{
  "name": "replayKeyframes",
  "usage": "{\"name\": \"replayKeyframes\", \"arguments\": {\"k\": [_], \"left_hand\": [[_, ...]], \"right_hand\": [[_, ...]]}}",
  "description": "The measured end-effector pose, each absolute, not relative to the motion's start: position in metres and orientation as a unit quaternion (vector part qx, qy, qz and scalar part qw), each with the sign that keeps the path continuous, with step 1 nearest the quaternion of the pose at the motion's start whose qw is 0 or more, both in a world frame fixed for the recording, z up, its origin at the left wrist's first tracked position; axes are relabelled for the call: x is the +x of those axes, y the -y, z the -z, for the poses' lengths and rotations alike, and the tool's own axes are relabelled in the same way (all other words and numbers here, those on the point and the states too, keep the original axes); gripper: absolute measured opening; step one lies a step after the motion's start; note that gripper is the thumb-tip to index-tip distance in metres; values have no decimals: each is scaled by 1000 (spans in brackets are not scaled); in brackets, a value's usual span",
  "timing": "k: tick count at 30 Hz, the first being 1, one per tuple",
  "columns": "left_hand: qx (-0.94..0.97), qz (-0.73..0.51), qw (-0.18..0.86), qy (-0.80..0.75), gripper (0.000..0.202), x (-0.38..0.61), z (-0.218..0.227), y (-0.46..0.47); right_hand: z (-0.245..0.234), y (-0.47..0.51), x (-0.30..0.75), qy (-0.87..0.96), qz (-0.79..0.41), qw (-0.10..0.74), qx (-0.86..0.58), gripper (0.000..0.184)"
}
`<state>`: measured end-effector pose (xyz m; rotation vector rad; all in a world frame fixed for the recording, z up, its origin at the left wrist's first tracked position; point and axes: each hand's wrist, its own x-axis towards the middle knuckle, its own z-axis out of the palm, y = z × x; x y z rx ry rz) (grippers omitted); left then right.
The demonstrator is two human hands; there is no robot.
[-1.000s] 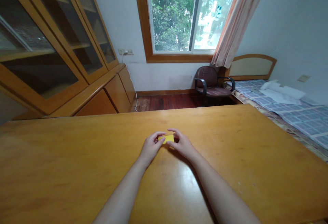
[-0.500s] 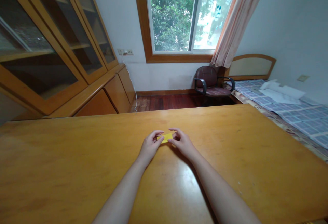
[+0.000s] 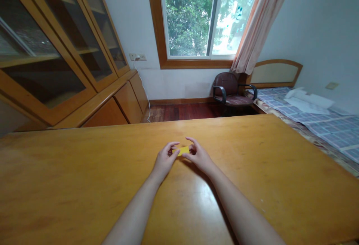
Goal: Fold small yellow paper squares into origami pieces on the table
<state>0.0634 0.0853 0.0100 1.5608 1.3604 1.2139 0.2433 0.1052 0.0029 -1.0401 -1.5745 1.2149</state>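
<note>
A small yellow piece of paper [image 3: 183, 150], rectangular and apparently folded, is held up between my hands over the wooden table [image 3: 84, 170]. My left hand [image 3: 165, 158] pinches its left end, thumb in front and fingers behind. At the right end, my right hand [image 3: 198, 154] has its thumb along the lower edge and some curled fingers behind the paper. The right index finger is raised and bent away from it. Where the fingers lie behind the paper, their tips are partly hidden.
Beyond the table's far edge stands a dark red armchair [image 3: 228, 88] under the window. On the right is a bed [image 3: 316, 114] with a checked cover and white sheets of something on it. A glass-fronted cabinet [image 3: 120, 99] lines the left wall, near a white cable [image 3: 144, 88].
My right index finger has lifted a little higher, and my right thumb has slid slightly left along the paper's lower edge. The left hand stays almost still.
</note>
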Motion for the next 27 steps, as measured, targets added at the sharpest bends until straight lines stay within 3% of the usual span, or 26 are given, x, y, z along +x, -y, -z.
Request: {"name": "replayKeyframes", "arguments": {"k": [4,16,27], "left_hand": [[631,-447,348,-531,31,65,-12,-82],[655,-428,342,-520,29,65,-10,-83],[634,-406,416,-509,48,67,-11,-83]], "right_hand": [[-8,-102,243,656,-464,408,-433,65],[-7,-101,245,629,-478,443,-424,48],[0,-104,245,606,-487,463,-425,46]]}}
